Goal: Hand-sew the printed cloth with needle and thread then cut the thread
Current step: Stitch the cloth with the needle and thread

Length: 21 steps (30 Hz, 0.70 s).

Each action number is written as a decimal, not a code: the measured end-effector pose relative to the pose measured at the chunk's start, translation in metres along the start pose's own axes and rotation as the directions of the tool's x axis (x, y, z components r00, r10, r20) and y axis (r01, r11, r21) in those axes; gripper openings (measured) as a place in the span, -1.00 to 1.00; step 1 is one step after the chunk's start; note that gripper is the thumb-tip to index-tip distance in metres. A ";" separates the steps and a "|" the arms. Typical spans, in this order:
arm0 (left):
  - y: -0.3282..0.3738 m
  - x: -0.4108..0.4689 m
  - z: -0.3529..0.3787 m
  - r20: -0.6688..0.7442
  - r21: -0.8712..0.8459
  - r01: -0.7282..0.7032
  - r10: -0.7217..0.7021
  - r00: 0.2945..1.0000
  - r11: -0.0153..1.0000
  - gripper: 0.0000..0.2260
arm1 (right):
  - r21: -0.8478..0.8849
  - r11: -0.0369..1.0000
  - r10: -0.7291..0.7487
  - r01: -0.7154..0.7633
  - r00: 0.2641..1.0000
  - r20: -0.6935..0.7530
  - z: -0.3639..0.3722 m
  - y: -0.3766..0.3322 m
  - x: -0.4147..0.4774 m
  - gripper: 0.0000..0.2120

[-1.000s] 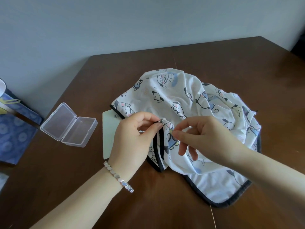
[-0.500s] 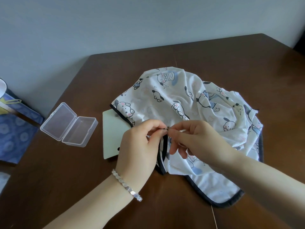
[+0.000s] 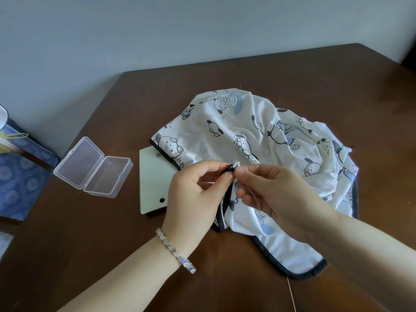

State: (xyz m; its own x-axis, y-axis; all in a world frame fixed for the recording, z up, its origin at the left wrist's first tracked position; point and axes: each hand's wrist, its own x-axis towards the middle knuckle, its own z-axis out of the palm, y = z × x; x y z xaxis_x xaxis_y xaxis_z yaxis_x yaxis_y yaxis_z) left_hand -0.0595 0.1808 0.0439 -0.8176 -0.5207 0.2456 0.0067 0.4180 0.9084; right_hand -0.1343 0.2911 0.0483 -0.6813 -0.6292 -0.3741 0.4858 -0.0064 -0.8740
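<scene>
The printed cloth [image 3: 258,140] lies crumpled in soft folds in the middle of the table [image 3: 112,244], a little to the right. It is thin white fabric with cartoon dogs drawn in black, with pale blue and pink patches, and a narrow dark binding runs along its edge. At its near side a small part of the bound edge is gathered into a tight tuft and lifted off the table.

The left hand [image 3: 193,199] pinches that tuft between thumb and forefinger, its other fingers curled under. The right hand [image 3: 276,194] meets it from the other side, thumb and forefinger closed on the white tip of the same tuft, so the two sets of fingertips almost touch. Whether a needle sits between them cannot be told; it is too small to see. A silvery bracelet [image 3: 175,252] of flat links circles the left wrist.

A pale, stiff card [image 3: 153,181] with a punched hole lies flat just left of the hands; the cloth covers its far corner and the left hand hides part of its near edge. Further left a clear plastic box [image 3: 93,166] lies opened out, lid hinged back. A blue patterned bag [image 3: 20,176] stands at the left edge, beyond the dark, smooth wood. A plain grey wall [image 3: 157,30] rises behind.
</scene>
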 end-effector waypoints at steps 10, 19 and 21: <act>-0.005 0.003 -0.001 0.183 0.173 -0.163 0.130 0.974 0.971 -0.89 | -0.048 0.999 0.017 -0.014 0.998 0.054 -0.008 -0.012 -0.004 -0.89; -0.011 0.004 -0.002 0.159 0.244 -0.258 0.224 0.962 0.935 -0.83 | -0.075 0.984 0.171 -0.163 0.979 0.113 -0.020 -0.008 0.000 -0.61; -0.012 0.003 -0.001 0.153 0.262 -0.269 0.235 0.960 0.927 -0.84 | -0.073 0.985 0.166 -0.158 0.980 0.113 -0.021 -0.005 0.000 -0.70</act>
State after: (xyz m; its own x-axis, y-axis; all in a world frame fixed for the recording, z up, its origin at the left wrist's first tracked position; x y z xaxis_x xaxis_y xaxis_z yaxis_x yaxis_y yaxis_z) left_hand -0.0617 0.1734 0.0344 -0.8713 -0.2875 0.3977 0.0754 0.7224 0.6874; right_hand -0.1489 0.3077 0.0463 -0.5249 -0.7057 -0.4760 0.5462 0.1496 -0.8242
